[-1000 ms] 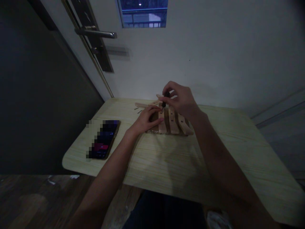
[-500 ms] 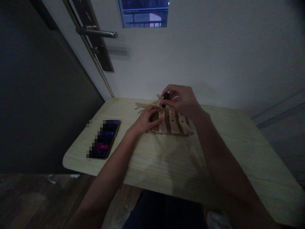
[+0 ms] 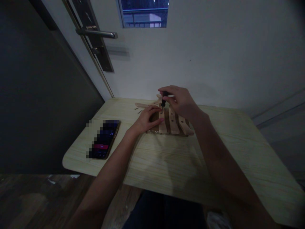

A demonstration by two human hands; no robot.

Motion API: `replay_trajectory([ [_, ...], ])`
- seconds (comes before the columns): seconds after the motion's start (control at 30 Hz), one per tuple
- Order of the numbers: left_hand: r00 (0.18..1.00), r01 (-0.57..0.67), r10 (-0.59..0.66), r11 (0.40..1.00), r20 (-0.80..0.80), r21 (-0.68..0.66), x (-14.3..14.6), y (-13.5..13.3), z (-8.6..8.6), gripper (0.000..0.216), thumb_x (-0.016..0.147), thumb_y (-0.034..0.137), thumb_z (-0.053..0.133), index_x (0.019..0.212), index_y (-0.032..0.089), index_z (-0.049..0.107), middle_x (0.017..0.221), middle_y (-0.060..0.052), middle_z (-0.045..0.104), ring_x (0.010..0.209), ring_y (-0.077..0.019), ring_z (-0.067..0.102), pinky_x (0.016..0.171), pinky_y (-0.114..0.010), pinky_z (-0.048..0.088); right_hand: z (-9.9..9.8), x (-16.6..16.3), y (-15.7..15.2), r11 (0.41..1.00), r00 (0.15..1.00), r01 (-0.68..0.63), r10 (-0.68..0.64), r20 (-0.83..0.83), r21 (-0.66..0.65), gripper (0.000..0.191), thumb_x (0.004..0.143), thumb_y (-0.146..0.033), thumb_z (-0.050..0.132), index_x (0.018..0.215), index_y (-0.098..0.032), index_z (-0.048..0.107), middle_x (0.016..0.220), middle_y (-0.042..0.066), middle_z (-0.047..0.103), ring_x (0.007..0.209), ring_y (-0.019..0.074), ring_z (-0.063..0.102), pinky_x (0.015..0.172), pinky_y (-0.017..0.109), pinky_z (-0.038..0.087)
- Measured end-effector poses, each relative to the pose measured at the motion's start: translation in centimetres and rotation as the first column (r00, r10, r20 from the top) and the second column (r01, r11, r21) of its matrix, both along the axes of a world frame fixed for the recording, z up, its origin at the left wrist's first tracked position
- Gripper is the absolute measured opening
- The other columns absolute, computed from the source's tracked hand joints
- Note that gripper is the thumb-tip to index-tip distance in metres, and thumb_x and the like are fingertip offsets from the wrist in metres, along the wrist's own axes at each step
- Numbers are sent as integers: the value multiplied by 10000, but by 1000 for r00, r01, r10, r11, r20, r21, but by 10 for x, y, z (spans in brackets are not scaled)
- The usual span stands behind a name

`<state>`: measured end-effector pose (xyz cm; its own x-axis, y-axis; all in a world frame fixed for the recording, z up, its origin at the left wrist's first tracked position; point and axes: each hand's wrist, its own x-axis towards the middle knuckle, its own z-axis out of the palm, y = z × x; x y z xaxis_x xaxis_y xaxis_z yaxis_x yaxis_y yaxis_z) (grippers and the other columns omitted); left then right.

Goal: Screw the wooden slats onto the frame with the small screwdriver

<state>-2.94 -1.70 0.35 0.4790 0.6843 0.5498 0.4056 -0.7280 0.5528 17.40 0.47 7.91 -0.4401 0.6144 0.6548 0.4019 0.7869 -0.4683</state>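
Observation:
My right hand (image 3: 178, 100) grips the black handle of a small screwdriver (image 3: 163, 102) between thumb and fingers. Its shaft points down at the leftmost of several pale wooden strips (image 3: 162, 127) with holes, its tip near the upper hole. These strips lie across a brown board (image 3: 168, 122) with a shiny, clear-looking front edge. My left hand (image 3: 145, 119) holds the leftmost strip against the board, thumb towards the front and fingers towards the back. Behind my hands lie more pale wooden pieces (image 3: 143, 105), partly hidden, and a few small screws (image 3: 139, 111) are beside them.
A phone (image 3: 105, 138), partly pixelated, lies on the left of the light wooden table (image 3: 147, 159). At the table's back edge stands a white door (image 3: 190, 63) with a metal handle (image 3: 100, 33) and a small window (image 3: 145, 14). A dark panel (image 3: 43, 101) is on the left.
My right hand has turned slightly and shifted a little left around the screwdriver, which now stands at a slightly different tilt. My left hand and the board stay in place.

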Motion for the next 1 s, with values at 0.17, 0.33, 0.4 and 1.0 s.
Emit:
replay_trajectory([
  [0.17,1000,-5,5,1000,5,8,0,2,-3,386,916,470,687,1193,202,668,1276,-137,648,1220,-292,615,1076,-510,491,2,-4,-5,998,998,-52,51,-23,-38,296,893,-180,558,1142,-210,716,1119,81,752,1010,212,696,931,380,555],
  [0.33,1000,4,-4,1000,8,18,0,3,-4,418,922,493,675,1212,192,666,1260,-144,651,1206,-295,618,1072,-507,494,11,-6,-11,994,999,44,-46,-21,-100,158,827,-299,739,949,-198,733,857,30,726,740,164,651,717,300,526],
  [0.4,1000,8,-8,1000,7,23,-1,3,-4,425,926,493,670,1220,186,662,1279,-149,646,1224,-301,610,1084,-514,484,13,-6,-11,994,995,100,-100,-2,-50,207,807,-372,779,912,-202,729,780,7,690,666,143,604,680,284,492],
  [1.0,1000,11,-12,1000,15,21,0,2,-3,393,929,463,674,1202,179,667,1276,-143,651,1208,-291,623,1066,-490,500,12,-6,-13,997,999,4,-8,-50,-81,289,900,-389,655,1098,-205,760,1064,67,776,828,175,711,781,316,583],
])
